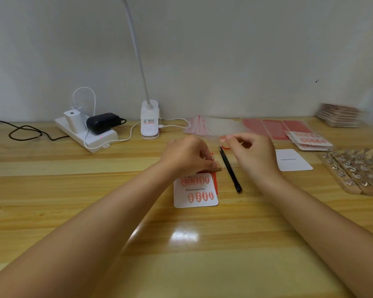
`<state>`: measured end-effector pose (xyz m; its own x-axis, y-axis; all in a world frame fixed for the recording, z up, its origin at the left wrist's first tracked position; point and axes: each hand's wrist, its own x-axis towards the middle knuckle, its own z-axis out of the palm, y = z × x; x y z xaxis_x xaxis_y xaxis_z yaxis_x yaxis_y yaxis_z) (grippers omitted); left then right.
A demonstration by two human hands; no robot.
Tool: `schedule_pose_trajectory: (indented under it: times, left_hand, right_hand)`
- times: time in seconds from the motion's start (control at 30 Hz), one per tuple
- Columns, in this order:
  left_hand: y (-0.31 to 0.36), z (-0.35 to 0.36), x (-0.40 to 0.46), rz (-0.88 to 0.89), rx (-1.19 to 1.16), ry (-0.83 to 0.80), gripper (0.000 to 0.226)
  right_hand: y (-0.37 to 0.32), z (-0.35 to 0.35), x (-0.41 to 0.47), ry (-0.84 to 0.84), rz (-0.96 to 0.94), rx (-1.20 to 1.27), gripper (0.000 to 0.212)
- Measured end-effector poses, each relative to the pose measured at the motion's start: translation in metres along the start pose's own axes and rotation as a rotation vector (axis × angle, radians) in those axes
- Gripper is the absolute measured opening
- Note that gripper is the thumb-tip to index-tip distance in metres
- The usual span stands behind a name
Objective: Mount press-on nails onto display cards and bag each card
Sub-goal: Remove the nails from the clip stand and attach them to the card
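Wooden desk held a nail card; left hand pinched a wooden stick just beyond; right hand pinched black tweezers.

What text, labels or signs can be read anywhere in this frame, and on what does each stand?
"Handmade Nail": on the display card with mounted nails, below the left hand.
"Handmade Nail", faint: on the blank card beside the right hand.
Printed sticker on the lamp base: too small to read.
Mark on the white charger: unreadable.
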<state>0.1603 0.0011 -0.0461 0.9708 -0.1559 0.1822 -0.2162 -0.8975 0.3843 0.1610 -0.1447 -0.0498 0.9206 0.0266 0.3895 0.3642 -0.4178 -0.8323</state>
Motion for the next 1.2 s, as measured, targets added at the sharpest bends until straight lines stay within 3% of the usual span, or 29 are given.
schedule_pose_trajectory:
  times: [0.13,0.33,0.53,0.73,1.2]
  left_hand:
    - [-0.004,-0.010,-0.005,0.072,0.081,0.036,0.037]
    - [-0.031,-0.033,-0.045,0.189,-0.006,0.397,0.014]
    - [-0.050,-0.020,-0.089,0.218,-0.059,0.206,0.006]
    - [-0.054,-0.009,-0.100,0.236,-0.054,0.139,0.021]
    - [-0.057,-0.006,-0.100,0.235,-0.112,0.152,0.016]
  right_hand:
    - [-0.015,0.003,-0.020,-0.006,-0.095,0.145,0.019]
    - [-0.011,0.018,-0.049,-0.161,-0.317,0.023,0.014]
    - [-0.006,0.023,-0.057,-0.193,-0.635,-0.406,0.011]
    - [-0.004,0.021,-0.058,-0.163,-0.878,-0.560,0.025]
    - [-0.004,0.022,-0.059,-0.199,-0.946,-0.670,0.029]
